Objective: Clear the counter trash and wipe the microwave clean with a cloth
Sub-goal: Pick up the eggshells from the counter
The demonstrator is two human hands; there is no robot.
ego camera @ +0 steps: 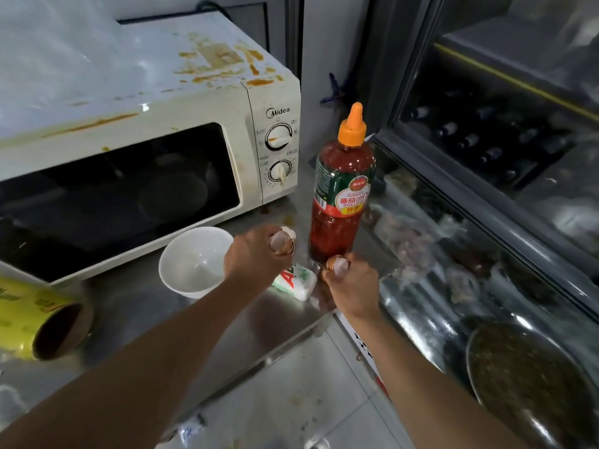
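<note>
A white microwave [181, 102] stands on the steel counter [136, 306], its top and front streaked with orange-brown sauce. My left hand [256, 254] grips a brown eggshell half [281, 243] just right of a white bowl [194, 262]. Another shell piece [290, 231] shows behind it. My right hand [351, 286] holds a second eggshell half [337, 264] in front of a ketchup bottle [342, 189]. Between my hands lies a white and green packet [296, 281] on the counter. No cloth is in sight.
A yellow roll [42, 322] lies on its side at the counter's left front. A glass-topped display case [470, 247] with food and a dark pan [525, 380] fills the right. Tiled floor with scraps [291, 403] lies below the counter edge.
</note>
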